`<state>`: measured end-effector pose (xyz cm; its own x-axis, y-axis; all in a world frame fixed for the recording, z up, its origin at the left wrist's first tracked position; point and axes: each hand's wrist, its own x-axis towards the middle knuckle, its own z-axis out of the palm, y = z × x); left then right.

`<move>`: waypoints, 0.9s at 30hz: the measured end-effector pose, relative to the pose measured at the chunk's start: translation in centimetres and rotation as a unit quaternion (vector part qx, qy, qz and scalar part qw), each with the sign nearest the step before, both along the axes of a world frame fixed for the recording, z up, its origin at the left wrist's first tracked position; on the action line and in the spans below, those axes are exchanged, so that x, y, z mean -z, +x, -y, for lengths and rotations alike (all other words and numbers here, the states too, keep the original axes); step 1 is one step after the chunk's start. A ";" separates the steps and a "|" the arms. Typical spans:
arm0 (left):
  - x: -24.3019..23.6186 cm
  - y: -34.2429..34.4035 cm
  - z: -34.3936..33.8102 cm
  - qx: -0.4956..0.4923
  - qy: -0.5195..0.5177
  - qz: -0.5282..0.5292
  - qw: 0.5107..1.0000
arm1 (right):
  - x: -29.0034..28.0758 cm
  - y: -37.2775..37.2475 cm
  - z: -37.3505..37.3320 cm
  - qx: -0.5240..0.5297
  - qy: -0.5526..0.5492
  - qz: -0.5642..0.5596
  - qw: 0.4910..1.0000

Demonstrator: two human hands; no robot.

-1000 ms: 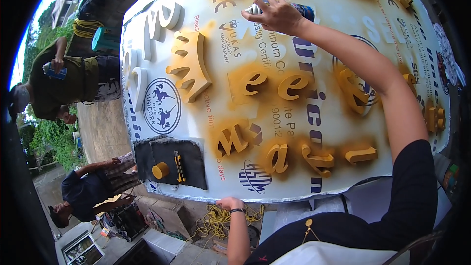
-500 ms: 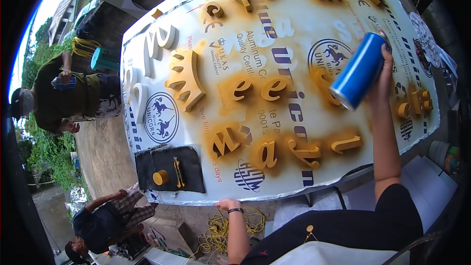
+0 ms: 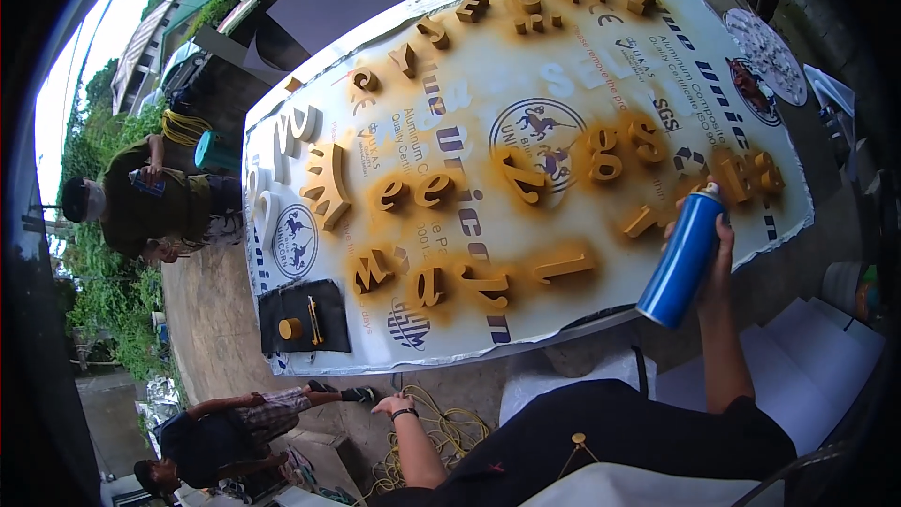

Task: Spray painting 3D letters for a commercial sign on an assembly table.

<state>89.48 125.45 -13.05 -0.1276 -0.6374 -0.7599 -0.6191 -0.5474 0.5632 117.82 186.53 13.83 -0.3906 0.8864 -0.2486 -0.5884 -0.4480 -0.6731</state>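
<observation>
My right hand is wrapped round a blue spray can, tilted with its nozzle end up, over the near right part of a white board. Ochre-gold letter cutouts stand in rows on the board, with hazy gold overspray around them. A crown cutout is paler gold, and several letters at the left end are white. Just off the near edge, my left hand is empty, its fingers stretched out and a dark band at the wrist.
A black cloth at the board's near left corner bears a yellow cutter and a round gold cap. Two people stand at the left, one holding a can. Yellow cord lies on the floor.
My right hand has brought the spray can nearer to me and tipped it more upright. My left hand has come off the board's edge. The whole view has shifted.
</observation>
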 end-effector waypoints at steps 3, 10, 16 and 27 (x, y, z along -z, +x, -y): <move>-0.5 6.7 -0.5 -0.012 -0.126 -0.028 0.992 | -1.0 6.5 -3.4 -0.089 0.015 -0.028 0.996; 1.4 26.4 -8.8 0.032 0.058 0.145 0.987 | -5.6 21.4 -9.7 0.035 -0.054 -0.126 0.990; -3.3 29.6 -20.6 0.234 0.050 0.131 0.962 | -7.2 28.9 -9.4 -0.061 0.197 -0.108 0.973; -5.6 26.1 -27.8 0.242 -0.025 0.031 0.969 | -9.3 29.4 -10.5 0.083 0.140 -0.010 0.987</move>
